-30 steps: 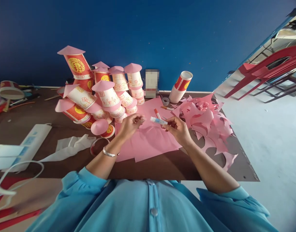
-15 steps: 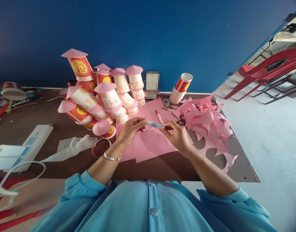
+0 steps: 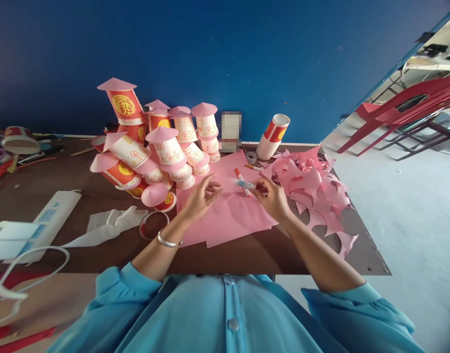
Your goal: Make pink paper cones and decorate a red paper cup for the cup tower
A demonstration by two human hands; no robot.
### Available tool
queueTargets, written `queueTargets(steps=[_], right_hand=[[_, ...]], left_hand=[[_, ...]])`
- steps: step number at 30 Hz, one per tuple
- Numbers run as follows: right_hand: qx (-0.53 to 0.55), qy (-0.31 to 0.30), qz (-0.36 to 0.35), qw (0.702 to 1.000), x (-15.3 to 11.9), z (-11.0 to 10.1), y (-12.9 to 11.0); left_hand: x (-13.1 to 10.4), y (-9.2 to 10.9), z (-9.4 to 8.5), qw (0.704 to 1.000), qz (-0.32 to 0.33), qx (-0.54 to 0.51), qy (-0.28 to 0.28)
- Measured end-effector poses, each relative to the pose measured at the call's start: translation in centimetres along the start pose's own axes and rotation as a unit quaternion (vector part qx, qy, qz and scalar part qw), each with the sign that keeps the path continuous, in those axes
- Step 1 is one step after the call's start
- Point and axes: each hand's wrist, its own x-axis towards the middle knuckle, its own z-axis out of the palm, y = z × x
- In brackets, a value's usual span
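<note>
My right hand grips a white and blue glue stick by its right end, over the pink paper sheets. To its left, my left hand holds nothing, its fingers apart and slightly curled. A red and white marker lies on the sheets, partly behind the glue stick. Several paper-cup towers with pink cone tops stand and lean close together beyond my left hand.
Cut pink scraps pile up at the right. A red and white cup stack, a tape roll and a phone-like box stand near the blue wall. At left are a power strip and a tape ring.
My left hand has let go of the glue stick and its fingers have spread. My right hand has moved slightly right with the stick.
</note>
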Motion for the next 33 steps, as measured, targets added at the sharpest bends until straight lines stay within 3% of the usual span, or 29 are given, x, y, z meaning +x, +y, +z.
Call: queueTargets(steps=[2,5,7,10,12,14,17,19,24,29,33], right_hand=[[-0.054,0.031,0.020,0.998,1.3,-0.9,2.3],[-0.112,0.052,0.041,0.991,2.4,-1.9,5.0],[-0.136,0.046,0.033,0.989,2.5,-2.0,5.6],[-0.155,0.036,-0.006,0.987,1.7,-1.4,4.4],[-0.167,0.027,-0.065,0.983,1.0,-0.4,2.7],[-0.163,-0.033,-0.141,0.976,0.2,0.9,0.6],[-0.173,-0.118,-0.166,0.964,-0.6,2.6,-1.9],[-0.198,-0.134,-0.161,0.958,-0.9,3.3,-2.9],[-0.213,-0.118,-0.168,0.955,-0.9,3.6,-3.3],[-0.199,-0.118,-0.162,0.959,-1.0,3.7,-2.6],[-0.191,-0.112,-0.152,0.963,-1.1,3.8,-2.2]], left_hand=[[-0.3,-0.7,-0.7,0.985,0.025,0.167,0.029],[-1.1,-1.1,-1.1,0.944,0.025,0.329,-0.018],[-1.7,-1.0,-1.0,0.924,0.023,0.379,-0.051],[-2.1,-0.5,-0.5,0.904,0.037,0.420,-0.070],[-2.0,0.0,-0.2,0.897,0.046,0.433,-0.077],[-1.8,0.5,0.0,0.894,0.044,0.438,-0.088],[-1.3,0.9,0.3,0.892,0.039,0.438,-0.100],[-1.1,0.8,0.4,0.892,0.051,0.435,-0.107],[-0.5,0.6,0.5,0.898,0.070,0.412,-0.134],[0.3,0.8,0.4,0.917,-0.004,0.364,-0.162],[0.5,0.2,0.2,0.948,-0.029,0.282,-0.142]])
